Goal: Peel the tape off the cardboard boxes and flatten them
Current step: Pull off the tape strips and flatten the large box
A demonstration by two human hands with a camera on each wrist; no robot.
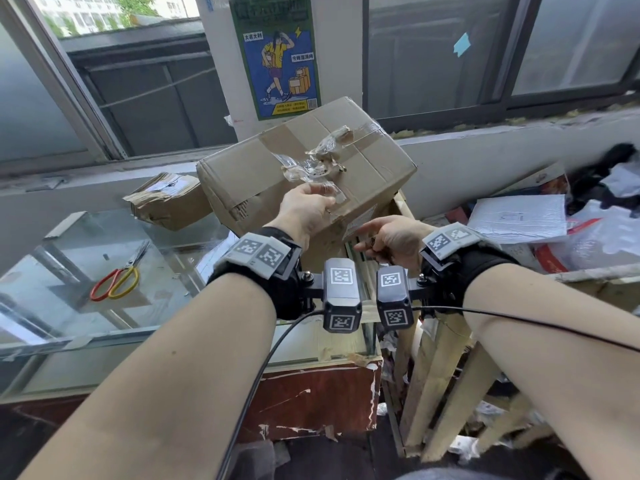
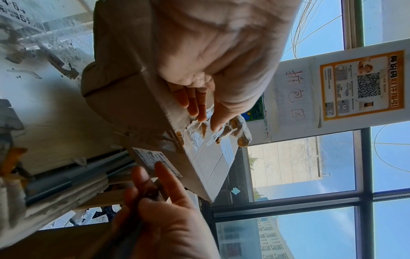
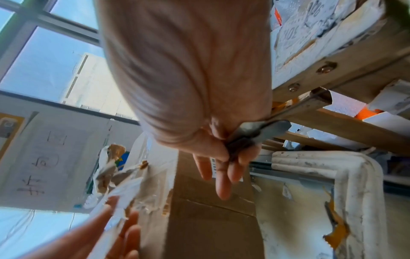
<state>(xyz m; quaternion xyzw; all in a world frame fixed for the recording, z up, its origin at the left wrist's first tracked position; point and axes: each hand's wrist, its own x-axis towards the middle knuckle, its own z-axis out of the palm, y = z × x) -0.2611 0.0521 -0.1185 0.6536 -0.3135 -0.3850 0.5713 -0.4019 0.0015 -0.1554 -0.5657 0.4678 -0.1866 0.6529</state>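
Note:
A large brown cardboard box (image 1: 277, 174) stands tilted on the counter's right end, with clear tape across its top. My left hand (image 1: 327, 202) pinches a crumpled strip of peeled clear tape (image 1: 318, 161) that lifts off the box's top face; the left wrist view shows the fingertips (image 2: 195, 108) on that tape (image 2: 230, 129). My right hand (image 1: 367, 237) is just below the box's near right corner and grips a small grey metal tool (image 3: 259, 129) in its curled fingers. Its index finger points at the white label (image 2: 155, 159) on the box side.
Scissors with red and yellow handles (image 1: 116, 282) lie on the glass counter (image 1: 69, 327) at left. A smaller crushed box (image 1: 169, 199) sits behind them. White mail bags (image 1: 519, 216) pile up at right, above a wooden frame (image 1: 436, 375). Windows and a poster (image 1: 277, 53) stand behind.

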